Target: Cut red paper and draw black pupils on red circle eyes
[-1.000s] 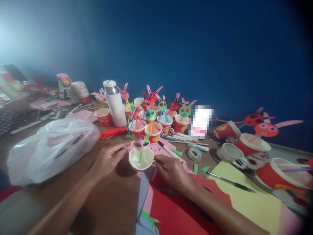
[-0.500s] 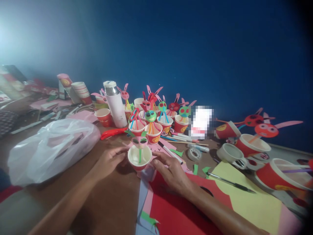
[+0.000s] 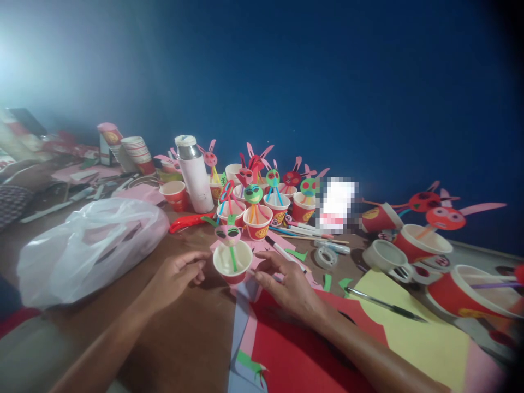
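Observation:
Between my hands stands a red and white paper cup [image 3: 233, 265]. A green stem rises from its inside and bears a pink paper face [image 3: 228, 234] with dark eye shapes and green ear strips, tilted to the left. My left hand [image 3: 182, 273] is just left of the cup, fingers loosely bent and a small gap from its wall. To the right, my right hand [image 3: 286, 278] has its thumb and forefinger apart beside the cup; whether the thumb touches the wall I cannot tell. Red paper [image 3: 311, 349] lies under my right forearm.
Several cups with paper faces [image 3: 257, 215] stand behind. A white bottle [image 3: 194, 180], a plastic bag [image 3: 90, 251] and a red-handled tool [image 3: 190, 221] are at left. Rightward lie a tape roll [image 3: 326, 256], a mug [image 3: 387, 259] and a pen [image 3: 388, 305]. Another person's hand [image 3: 30, 174] is far left.
The pink face has shifted left and now leans that way over the cup. My left hand has drawn slightly back from the cup. At far left the other person's hand has come into view.

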`<state>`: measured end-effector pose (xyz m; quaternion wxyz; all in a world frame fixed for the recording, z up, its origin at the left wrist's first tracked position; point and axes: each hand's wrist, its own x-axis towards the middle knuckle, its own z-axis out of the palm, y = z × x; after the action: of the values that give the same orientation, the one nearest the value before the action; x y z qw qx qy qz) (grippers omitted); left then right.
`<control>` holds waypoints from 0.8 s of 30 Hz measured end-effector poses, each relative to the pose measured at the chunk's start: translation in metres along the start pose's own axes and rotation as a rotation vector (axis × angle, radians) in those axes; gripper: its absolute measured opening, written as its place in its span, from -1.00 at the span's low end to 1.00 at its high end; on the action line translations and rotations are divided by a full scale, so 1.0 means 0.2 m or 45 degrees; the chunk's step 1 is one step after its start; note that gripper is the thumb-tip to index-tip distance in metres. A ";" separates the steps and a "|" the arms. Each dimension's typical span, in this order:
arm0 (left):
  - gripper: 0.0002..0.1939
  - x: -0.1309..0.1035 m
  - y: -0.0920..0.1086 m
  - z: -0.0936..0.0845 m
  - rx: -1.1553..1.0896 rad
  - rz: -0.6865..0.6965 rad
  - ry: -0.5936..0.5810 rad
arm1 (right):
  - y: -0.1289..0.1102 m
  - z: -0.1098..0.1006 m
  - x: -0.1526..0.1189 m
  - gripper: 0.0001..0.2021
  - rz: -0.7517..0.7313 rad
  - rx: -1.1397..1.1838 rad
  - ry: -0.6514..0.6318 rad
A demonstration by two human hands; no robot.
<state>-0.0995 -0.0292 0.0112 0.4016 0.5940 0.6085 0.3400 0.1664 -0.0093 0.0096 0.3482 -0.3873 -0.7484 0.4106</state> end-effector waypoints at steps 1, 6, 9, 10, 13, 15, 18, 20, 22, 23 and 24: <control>-0.69 -0.03 0.01 -0.01 0.064 0.014 0.056 | -0.01 -0.02 0.00 -0.68 -0.006 -0.008 0.012; -0.86 -0.26 0.14 0.06 0.356 0.417 0.274 | -0.06 -0.21 0.02 -0.77 0.052 -0.105 0.067; -0.82 -0.33 0.24 0.22 0.429 0.862 0.111 | -0.08 -0.34 0.01 -0.81 0.108 -0.230 0.036; -0.78 -0.34 0.27 0.29 0.410 0.971 -0.012 | -0.08 -0.37 -0.01 -0.81 0.128 -0.252 0.032; -0.78 -0.31 0.35 0.45 0.450 1.176 -0.269 | -0.04 -0.42 -0.07 -0.81 0.184 -0.294 0.030; -0.81 -0.27 0.36 0.51 0.596 1.190 -0.307 | 0.01 -0.43 -0.13 -0.84 0.194 -0.366 0.039; -0.79 -0.24 0.33 0.57 0.788 1.146 -0.344 | 0.09 -0.41 -0.19 -0.87 0.179 -0.454 0.053; -0.70 -0.22 0.28 0.60 0.860 1.162 -0.354 | 0.12 -0.39 -0.22 -0.85 0.180 -0.470 0.050; -0.59 -0.20 0.22 0.63 0.902 1.208 -0.331 | 0.14 -0.37 -0.23 -0.84 0.181 -0.485 0.048; -0.56 -0.19 0.19 0.65 0.921 1.217 -0.324 | 0.15 -0.36 -0.23 -0.84 0.182 -0.498 0.049; -0.53 -0.18 0.16 0.67 0.940 1.222 -0.316 | 0.15 -0.35 -0.23 -0.84 0.178 -0.521 0.052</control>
<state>0.0333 -0.0715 -0.0163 0.0398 0.9364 0.2997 0.1781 0.2558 -0.0137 0.0029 0.2481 -0.5090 -0.7804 0.2653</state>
